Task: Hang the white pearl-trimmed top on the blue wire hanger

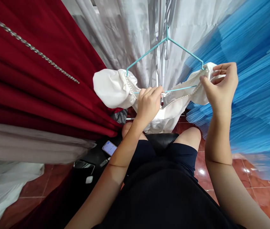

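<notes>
A white garment with puffed sleeves and pearl trim hangs on a light blue wire hanger in front of me. My left hand is closed around the middle of the garment's neckline at the hanger's lower bar. My right hand pinches the right puffed sleeve at the hanger's right shoulder, fingers curled on the cloth. The lower part of the garment drops behind my left hand toward my knees.
Dark red fabric with a silver chain hangs at left, white sheer fabric behind, blue tulle at right. A phone lies on a dark seat by my left knee. Red tiled floor lies below.
</notes>
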### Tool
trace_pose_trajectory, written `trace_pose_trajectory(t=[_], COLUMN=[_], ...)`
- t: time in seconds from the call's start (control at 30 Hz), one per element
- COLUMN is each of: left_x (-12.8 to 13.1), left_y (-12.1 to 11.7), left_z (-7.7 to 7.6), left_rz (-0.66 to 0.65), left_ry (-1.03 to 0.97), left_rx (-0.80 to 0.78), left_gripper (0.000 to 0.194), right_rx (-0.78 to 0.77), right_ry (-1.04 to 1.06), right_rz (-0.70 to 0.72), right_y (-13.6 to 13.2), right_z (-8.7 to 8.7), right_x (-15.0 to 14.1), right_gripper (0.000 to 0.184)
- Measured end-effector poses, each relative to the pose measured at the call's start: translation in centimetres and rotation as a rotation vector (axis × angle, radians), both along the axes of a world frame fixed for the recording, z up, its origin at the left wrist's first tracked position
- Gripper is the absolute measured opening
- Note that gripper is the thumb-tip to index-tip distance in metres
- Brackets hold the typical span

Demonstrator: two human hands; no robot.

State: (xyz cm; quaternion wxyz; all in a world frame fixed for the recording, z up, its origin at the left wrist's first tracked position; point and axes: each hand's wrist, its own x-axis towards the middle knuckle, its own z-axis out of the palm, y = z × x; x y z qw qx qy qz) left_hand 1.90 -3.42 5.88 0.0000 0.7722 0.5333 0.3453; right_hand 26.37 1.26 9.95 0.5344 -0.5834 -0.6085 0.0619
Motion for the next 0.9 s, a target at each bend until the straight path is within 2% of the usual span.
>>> trace_pose_trajectory(t=[0.1,0.17,0.27,0.4,0.47,0.53,0.63,0.7,0.77,0.83,0.9], left_x=[0.0,0.1,0.5,0.9,1.0,0.9,0.6,0.5,0.3,0.3,0.1], left_y=[-0.1,-0.1,0.2,0.6,0.7,0.7,0.7,0.6,0.3,-0.2,-0.7], left_z=[0.2,0.3,0.3,0.0,-0.2,-0.4,-0.6,-0.8,-1.0,-1.1,-1.2], left_rz=[-0.001,-0.014,-0.033,-0.036,-0.023,-0.016,-0.012,-0.017,-0.055,-0.088,0.001], left_ry=[0.004,-0.023,-0.089,-0.129,-0.12,-0.11,-0.098,-0.095,-0.125,-0.213,-0.328], left_rx=[-0.011,-0.016,-0.019,-0.025,-0.014,0.001,0.022,0.037,0.058,0.101,0.19], left_gripper=[0.026,0.026,0.026,0.026,0.026,0.025,0.021,0.017,0.013,0.014,0.018], right_rx=[-0.011,0.029,0.171,0.372,0.386,0.303,0.163,0.129,0.165,0.218,0.253], right_ry=[0.039,0.029,0.054,0.064,0.032,-0.054,-0.271,-0.395,-0.421,-0.364,-0.292], right_rz=[-0.053,-0.043,-0.014,0.082,0.171,0.295,0.46,0.438,0.342,0.27,0.251], right_y=[0.2,0.6,1.1,0.2,-0.7,-1.3,-1.0,-0.2,0.5,0.9,0.9], right_z=[-0.3,0.0,0.5,0.9,0.7,-0.2,-3.0,-5.4,-7.3,-8.4,-8.6], right_x=[0.1,-0.1,-0.6,-1.5,-2.4,-3.5,-5.7,-7.0,-8.0,-8.7,-9.1], right_gripper=[0.013,0.016,0.02,0.011,0.005,0.003,0.017,0.03,0.041,0.043,0.04])
